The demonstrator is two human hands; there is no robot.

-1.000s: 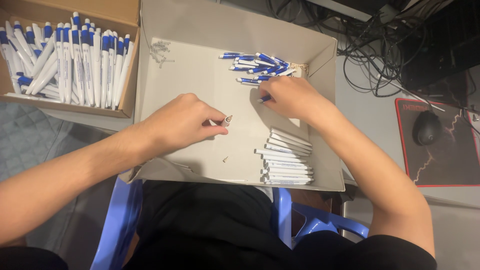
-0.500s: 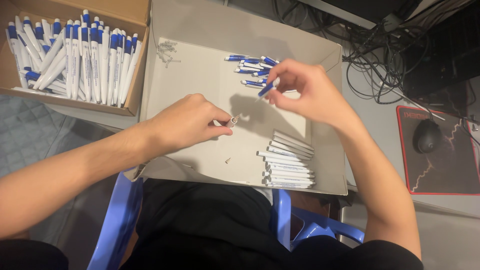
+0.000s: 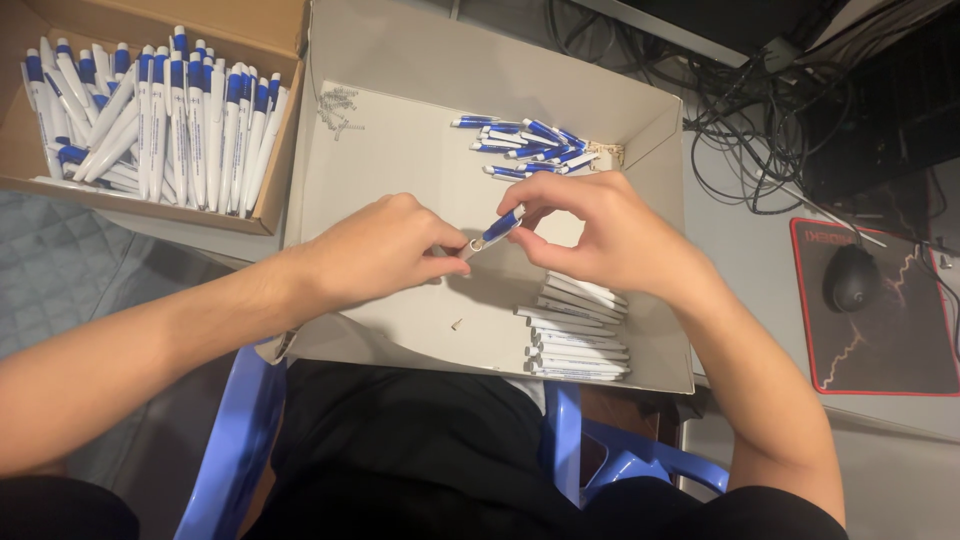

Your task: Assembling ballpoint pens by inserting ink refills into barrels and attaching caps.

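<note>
Head view looks straight down on two bare hands meeting over the middle of a shallow grey cardboard tray point(image 3: 400, 150). The right hand point(image 3: 610, 235) pinches a short blue-and-white plastic pen part point(image 3: 497, 228) between thumb and fingertips, angled so its open end points toward the other hand. The left hand point(image 3: 385, 250) has thumb and forefinger pressed together on something very small right at that open end; what it is cannot be made out, though holding the two tip to tip suits fitting one into the other. Just below the hands a tiny pale loose piece point(image 3: 456, 324) lies on the tray floor. Near the right wrist, a neat row of white pen barrels point(image 3: 575, 335) is stacked side by side against the tray's wall, handy for that hand. At the far corner sits a loose heap of blue-and-white pen parts point(image 3: 530, 145), and a small cluster of thin metal springs point(image 3: 338, 108) lies at the far left. Beside the tray, a brown cardboard box point(image 3: 285, 120) holds many assembled white-and-blue pens point(image 3: 160, 120) in rows. Off to the right, on the grey surface point(image 3: 740, 230), a black computer mouse point(image 3: 852, 278) rests on a black mouse pad with red edging point(image 3: 900, 350).
</note>
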